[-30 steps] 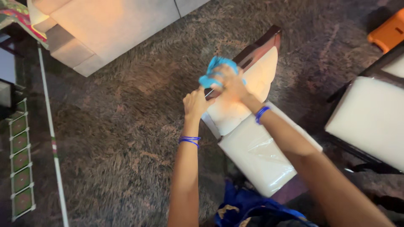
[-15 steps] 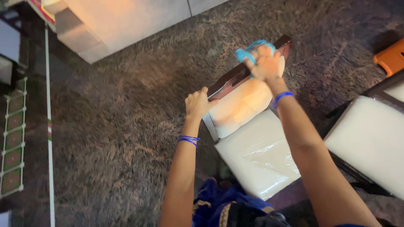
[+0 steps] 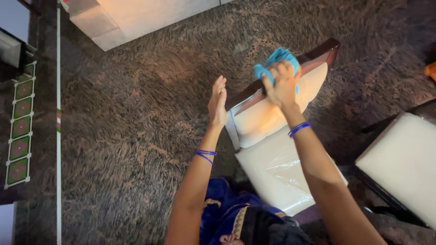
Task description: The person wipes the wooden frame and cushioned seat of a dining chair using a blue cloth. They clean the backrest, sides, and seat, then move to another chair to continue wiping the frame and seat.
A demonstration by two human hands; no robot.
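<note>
Looking down at a chair (image 3: 277, 159) with a dark wood frame and a cream cushioned seat and back, standing on a shaggy brown-grey rug (image 3: 131, 136). The seat has a clear plastic cover on it, you can see it shine and crinkle

The right hand (image 3: 281, 84) is closed around a bunched-up blue cloth (image 3: 278, 60), pressed against the top of the chair back just below the wood rail. Most of the cloth is tucked behind the fingers, so only the upper bit pokes out and I can't make out its shape. The left hand (image 3: 218, 100) is open and flat, fingers straight and together, seen edge-on, holding nothing. It sits just beside the left end of the chair back; whether it's actually touching the wood is hard to say from this angle

Blue bangles on both wrists. A second cream chair (image 3: 404, 159) is cut off at the right edge, a pale sofa (image 3: 136, 18) is cut off along the top, and a strip of patterned floor tiles (image 3: 18, 127) runs down the left past the rug's edge. Blue clothing with gold trim (image 3: 236, 218) shows at the bottom

Compared with half a second back: the left hand was gripping the rail, now it's let go and opened up. The right hand with the cloth has slid back down the rail toward the middle
</note>
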